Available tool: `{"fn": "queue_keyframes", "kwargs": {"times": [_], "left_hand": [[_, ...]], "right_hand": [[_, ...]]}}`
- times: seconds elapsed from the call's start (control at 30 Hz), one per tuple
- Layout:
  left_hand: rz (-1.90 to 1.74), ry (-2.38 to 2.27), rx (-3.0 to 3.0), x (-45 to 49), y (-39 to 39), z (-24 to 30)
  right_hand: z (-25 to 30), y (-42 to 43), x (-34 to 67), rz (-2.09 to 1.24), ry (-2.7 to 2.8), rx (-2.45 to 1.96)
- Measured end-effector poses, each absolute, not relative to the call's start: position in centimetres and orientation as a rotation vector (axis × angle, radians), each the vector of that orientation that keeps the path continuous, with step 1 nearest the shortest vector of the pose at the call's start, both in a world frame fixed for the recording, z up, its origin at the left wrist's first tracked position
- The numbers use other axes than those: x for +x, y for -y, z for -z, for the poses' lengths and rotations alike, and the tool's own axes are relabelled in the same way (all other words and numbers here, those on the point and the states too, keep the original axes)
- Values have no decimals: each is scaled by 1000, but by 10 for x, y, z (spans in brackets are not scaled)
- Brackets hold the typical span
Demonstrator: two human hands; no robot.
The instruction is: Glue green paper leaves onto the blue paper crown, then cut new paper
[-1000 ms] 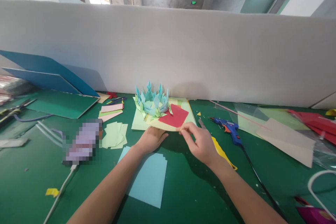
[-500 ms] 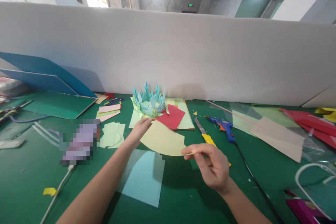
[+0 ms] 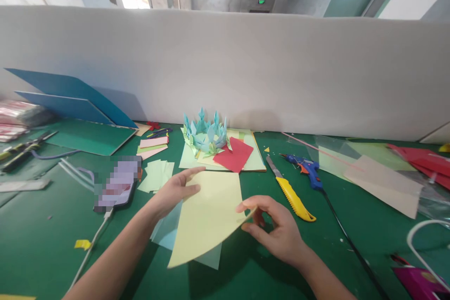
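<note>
A pale yellow sheet of paper (image 3: 210, 211) is held up between my two hands, its lower edge bowed. My left hand (image 3: 177, 190) grips its upper left edge, with the thumb over the front face. At the curled right corner, my right hand (image 3: 274, 227) pinches the sheet between thumb and fingers. Beneath it a light blue sheet (image 3: 211, 258) lies partly covered on the table. Just beyond stands a blue and green folded-paper crown (image 3: 206, 136), on a stack of paper (image 3: 249, 165) beside a red sheet (image 3: 236, 154).
Right of my hands are a yellow-handled knife (image 3: 293, 199) and a blue glue gun (image 3: 305, 168) with a black cord. On the left lie a phone (image 3: 123, 180) on a white cable, pale green slips (image 3: 156, 176) and a blue folder (image 3: 77, 103). A white partition (image 3: 246, 70) stands behind.
The yellow sheet has tilted, and its broad face now shows with the lower edge hanging nearer me. My left hand's thumb has come over its front. The view has shifted slightly left.
</note>
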State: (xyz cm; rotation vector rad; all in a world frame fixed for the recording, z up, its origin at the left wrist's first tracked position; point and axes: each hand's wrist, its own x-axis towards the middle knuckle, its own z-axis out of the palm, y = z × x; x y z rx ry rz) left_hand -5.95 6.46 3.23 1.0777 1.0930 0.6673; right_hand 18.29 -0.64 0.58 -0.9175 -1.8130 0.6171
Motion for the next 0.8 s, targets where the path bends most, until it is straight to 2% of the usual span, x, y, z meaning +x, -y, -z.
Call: {"fn": "queue_keyframes", "kwargs": {"times": [0.23,0.5,0.67,0.8], "left_hand": [[-854,-1178,1050,-56,-43,-27],[-836,-1134,1146,-48,-35,-19],[-838,-1106,1178,-45,-31,-10],[-792,-970,1090,-42,-26,-5]], "right_hand": [[11,-13,179,-1097,1497,-1236],[27,-22,175,-995,1359,-1264],[24,-22,177,-1169,1286,-1252],[24,-22,180,-1181,1285,-1283]]}}
